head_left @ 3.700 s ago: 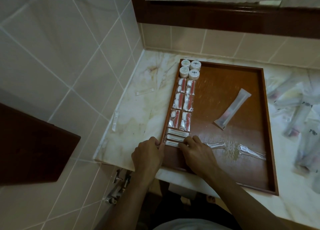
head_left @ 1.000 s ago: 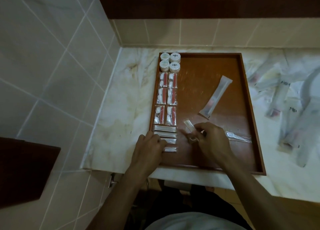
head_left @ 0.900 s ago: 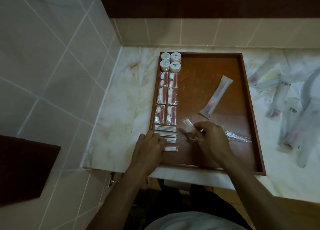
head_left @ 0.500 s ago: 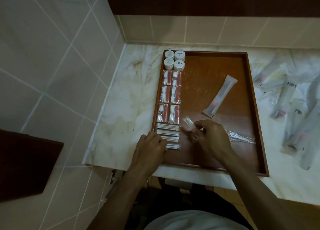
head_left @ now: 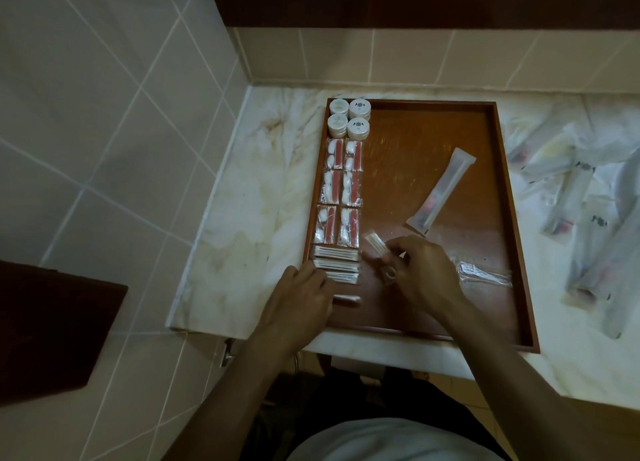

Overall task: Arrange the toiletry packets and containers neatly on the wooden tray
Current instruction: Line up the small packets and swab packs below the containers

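Observation:
A wooden tray lies on the marble counter. Along its left side stand several round white containers, below them paired red-and-white packets, then a stack of flat white packets. My left hand rests with curled fingers on the lower flat packets at the tray's left rim. My right hand pinches a small clear packet just right of that stack. A long clear sachet lies slanted in the tray's middle. Another clear packet lies right of my right hand.
Several long clear sachets lie loose on the counter to the right of the tray. Tiled walls close the left and back sides. A dark wooden panel juts out at lower left, below counter level.
My right hand has picked a small clear packet off the tray floor and holds it beside the flat-packet stack. My left hand has stayed on the stack. The camera shifted slightly.

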